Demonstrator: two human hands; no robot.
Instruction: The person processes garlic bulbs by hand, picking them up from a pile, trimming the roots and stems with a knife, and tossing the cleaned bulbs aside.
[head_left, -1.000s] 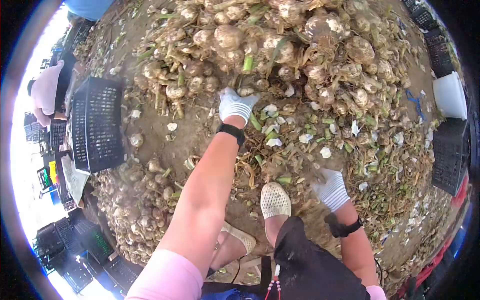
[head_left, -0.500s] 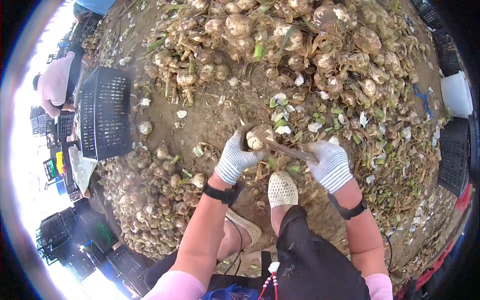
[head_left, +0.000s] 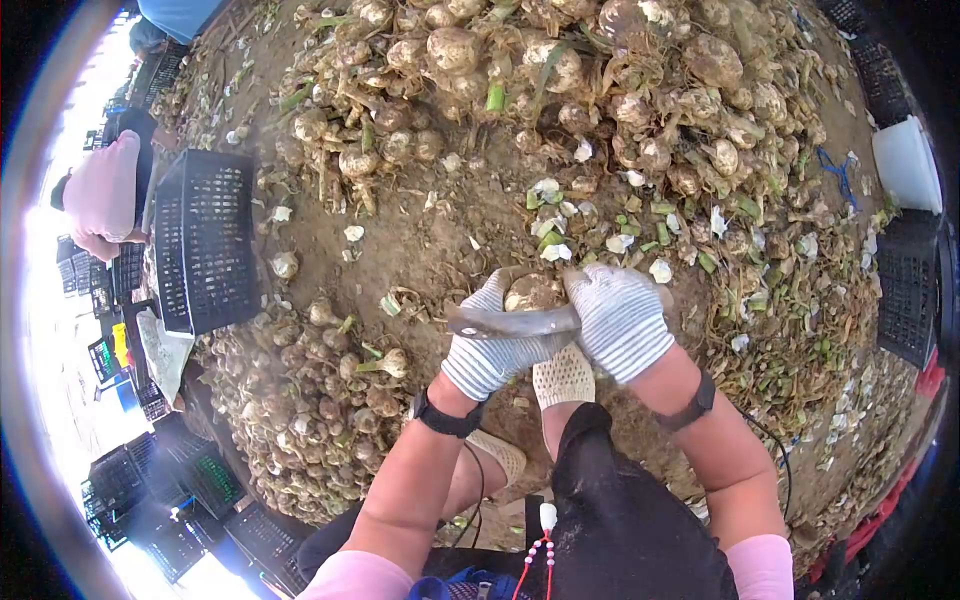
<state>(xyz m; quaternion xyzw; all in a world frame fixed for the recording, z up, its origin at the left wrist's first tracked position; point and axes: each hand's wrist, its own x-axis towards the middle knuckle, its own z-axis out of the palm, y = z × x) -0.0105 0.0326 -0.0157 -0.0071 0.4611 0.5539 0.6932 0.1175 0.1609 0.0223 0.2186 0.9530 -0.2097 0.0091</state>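
My left hand (head_left: 492, 350), in a striped white glove, is wrapped round a dirt-covered garlic bulb (head_left: 534, 292). My right hand (head_left: 622, 322), gloved the same way, is closed on a knife (head_left: 520, 322) and sits against the bulb's right side. The knife's broad grey blade points left across the front of my left hand; its handle is hidden in the right fist. Cut green stem pieces and white skin scraps (head_left: 552, 240) lie on the soil just beyond the hands. Below them shows a perforated cream shoe (head_left: 562, 376).
Untrimmed garlic (head_left: 600, 90) is heaped ahead. Bulbs form a pile (head_left: 300, 420) at left beside a dark plastic crate (head_left: 205, 245). Stem scraps (head_left: 760, 330) cover the right side, near a white bucket (head_left: 906, 165). Another person (head_left: 105, 185) bends over at far left.
My right hand has come closer to the left and turned, swinging the blade across my left hand. The bulb has moved slightly right and down with the left hand.
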